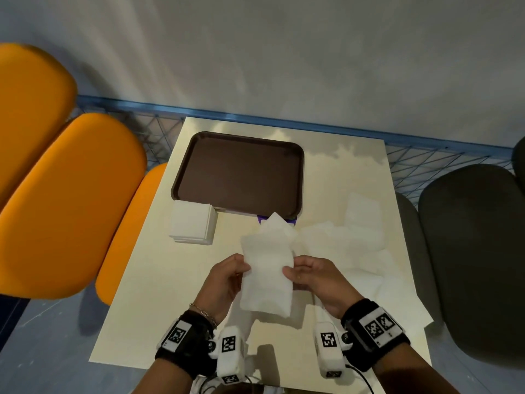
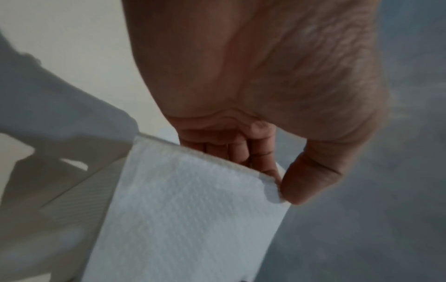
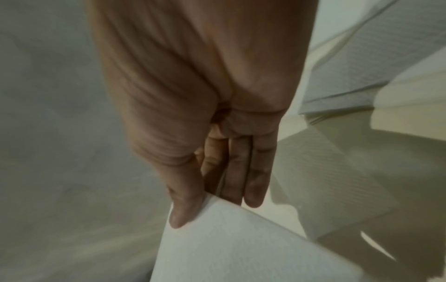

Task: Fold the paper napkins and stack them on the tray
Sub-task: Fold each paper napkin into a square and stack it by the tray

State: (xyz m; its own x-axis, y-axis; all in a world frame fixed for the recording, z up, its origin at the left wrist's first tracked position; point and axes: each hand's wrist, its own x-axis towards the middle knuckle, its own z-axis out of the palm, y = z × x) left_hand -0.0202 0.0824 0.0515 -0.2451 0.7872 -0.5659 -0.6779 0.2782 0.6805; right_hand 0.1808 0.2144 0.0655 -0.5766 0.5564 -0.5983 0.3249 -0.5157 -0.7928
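Note:
A white paper napkin hangs above the cream table, held between both hands in the head view. My left hand pinches its left edge, thumb on top; in the left wrist view the thumb and fingers clamp the napkin at a corner. My right hand pinches the right edge; in the right wrist view the thumb presses the napkin against straight fingers. The brown tray lies beyond, holding nothing. A neat stack of folded napkins sits at the tray's near left corner.
Loose unfolded napkins are spread over the right of the table. Orange chairs stand at the left, a dark chair at the right. A blue wire fence runs behind the table.

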